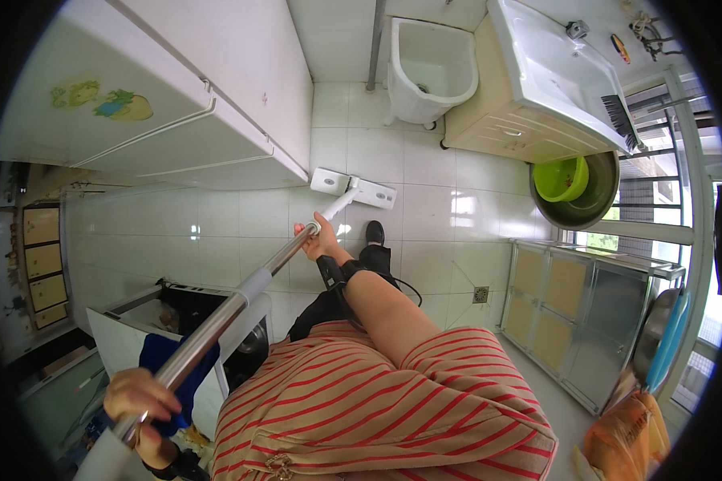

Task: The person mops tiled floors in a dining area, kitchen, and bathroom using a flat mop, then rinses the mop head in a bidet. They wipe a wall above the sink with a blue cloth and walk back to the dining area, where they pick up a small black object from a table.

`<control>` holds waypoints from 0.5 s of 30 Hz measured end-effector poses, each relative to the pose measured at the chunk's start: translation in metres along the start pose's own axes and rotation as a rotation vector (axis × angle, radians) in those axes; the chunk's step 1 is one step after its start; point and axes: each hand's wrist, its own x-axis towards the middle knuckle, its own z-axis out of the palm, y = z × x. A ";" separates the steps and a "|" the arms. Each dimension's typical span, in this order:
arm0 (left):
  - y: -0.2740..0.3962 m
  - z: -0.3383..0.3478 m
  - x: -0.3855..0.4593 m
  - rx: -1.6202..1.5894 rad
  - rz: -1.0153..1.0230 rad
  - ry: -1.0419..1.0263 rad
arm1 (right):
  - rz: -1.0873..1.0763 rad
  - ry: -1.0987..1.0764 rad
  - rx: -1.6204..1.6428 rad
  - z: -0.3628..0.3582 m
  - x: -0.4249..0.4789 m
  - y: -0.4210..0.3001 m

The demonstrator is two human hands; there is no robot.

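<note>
A flat mop with a metal pole (207,333) runs from the lower left towards the middle of the view. My left hand (141,400) is wrapped around the upper part of the pole, near its white end grip (103,460). Further down, my right hand (320,240) holds the pole by its white lower joint. The white rectangular mop head (367,191) lies flat on the tiled floor (430,210), beside the corner of a white refrigerator (216,138). Its underside is hidden. One black shoe (373,232) stands just behind the mop head.
A white mop basin (433,108) and a sink cabinet (481,114) stand ahead. To the right are a green basin (556,180) inside a larger metal basin (604,180), and a low cabinet (568,300). A floor drain (481,294) lies nearby. Left of me is a white appliance (138,321).
</note>
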 end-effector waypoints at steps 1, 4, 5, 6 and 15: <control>0.002 -0.011 -0.003 -0.007 0.071 -0.060 | -0.042 0.010 -0.084 -0.008 -0.002 0.004; 0.004 -0.055 -0.002 -0.082 0.419 -0.530 | -0.035 -0.040 -0.007 -0.044 0.017 0.004; 0.012 -0.065 -0.003 -0.064 0.499 -0.663 | -0.024 -0.054 0.027 -0.053 0.022 0.002; 0.018 -0.073 -0.023 0.056 0.451 -0.605 | 0.000 -0.069 0.079 -0.053 0.018 -0.004; -0.004 -0.023 -0.028 0.064 0.211 -0.211 | -0.021 -0.053 0.195 0.031 -0.050 0.017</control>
